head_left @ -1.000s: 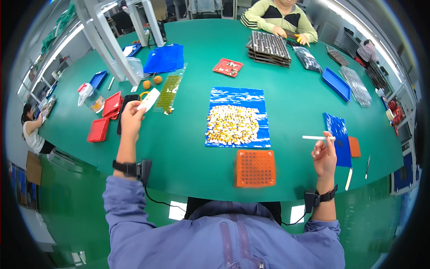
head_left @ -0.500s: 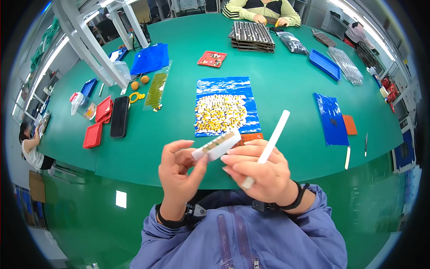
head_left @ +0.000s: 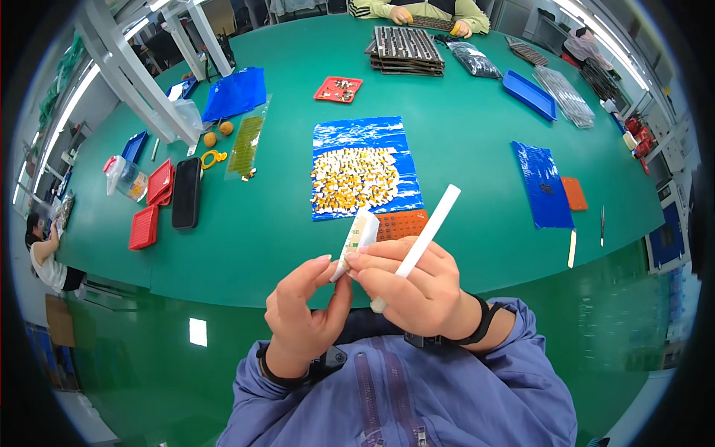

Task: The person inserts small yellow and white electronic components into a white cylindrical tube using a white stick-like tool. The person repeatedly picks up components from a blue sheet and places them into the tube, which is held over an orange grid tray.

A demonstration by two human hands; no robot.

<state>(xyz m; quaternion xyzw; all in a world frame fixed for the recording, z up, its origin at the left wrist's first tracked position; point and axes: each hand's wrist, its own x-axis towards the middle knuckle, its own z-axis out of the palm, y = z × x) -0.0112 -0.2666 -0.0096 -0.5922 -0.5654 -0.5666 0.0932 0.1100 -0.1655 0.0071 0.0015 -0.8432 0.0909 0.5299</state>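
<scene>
Head view: white strip (head_left: 359,234) between left grip (head_left: 305,309) and right grip (head_left: 432,296)

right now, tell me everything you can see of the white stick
The white stick is slim, straight and smooth, seemingly plastic, with a duller lower end. It slants up and rightward, held in the right hand, which hides part of its length. Its upper end sticks out free over the green table.

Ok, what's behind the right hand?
Beyond the right hand, the far part of the orange tray shows, with rows of dark spots. The stick crosses its right side. The hand covers the near part, so anything there can't be seen.
</scene>
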